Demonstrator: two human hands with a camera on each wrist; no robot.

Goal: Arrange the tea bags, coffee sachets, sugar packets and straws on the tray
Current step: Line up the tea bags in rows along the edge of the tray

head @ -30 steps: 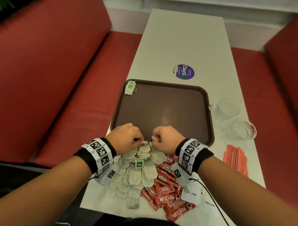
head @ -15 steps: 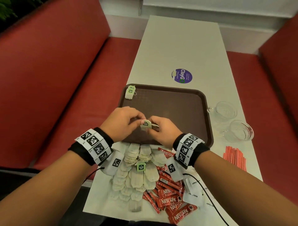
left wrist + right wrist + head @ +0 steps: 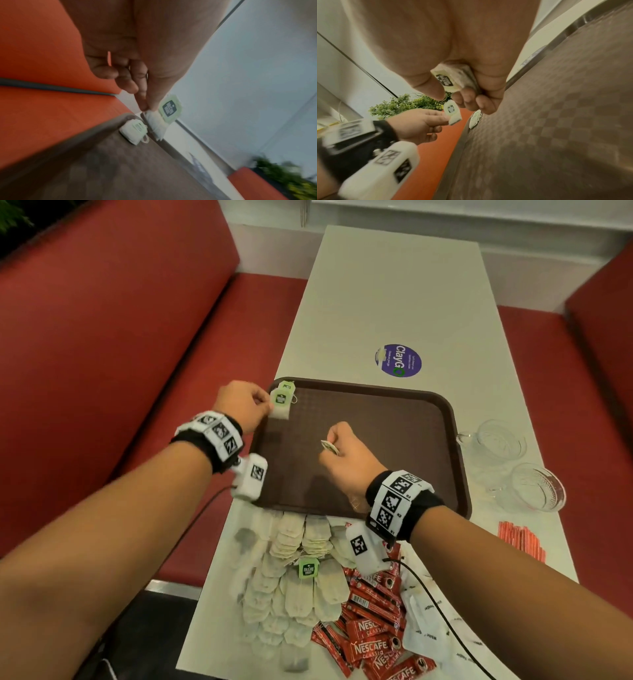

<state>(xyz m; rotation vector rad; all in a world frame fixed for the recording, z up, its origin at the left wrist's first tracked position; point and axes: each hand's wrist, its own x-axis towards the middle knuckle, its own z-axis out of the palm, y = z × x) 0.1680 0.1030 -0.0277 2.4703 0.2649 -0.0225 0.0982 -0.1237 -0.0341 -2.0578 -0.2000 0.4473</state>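
So my left hand (image 3: 241, 405) is pinching a tea bag (image 3: 280, 405) by one edge, thumb and forefinger closed on it, and it's hanging just over the far-left corner of the tray (image 3: 457, 446). There's already one bag (image 3: 134, 130) lying flat in that corner, just past my fingertips and a bit toward the rim. That's the thing that matters here: the laid bag is right below and slightly beyond the one I'm holding, with its long side running roughly along the tray's left edge, so I reckon mine should go down beside it on the inner side, same way round, not on top of it.

My right hand (image 3: 346, 458) is over the middle of the tray, fingers curled around another bag (image 3: 453, 79) with the tag poking out by my thumb. It's well off from that corner, so the left is clearly the closer hand for this drop.

Rest of the pile (image 3: 294, 577) is at the near edge, behind my wrists, off the tray.
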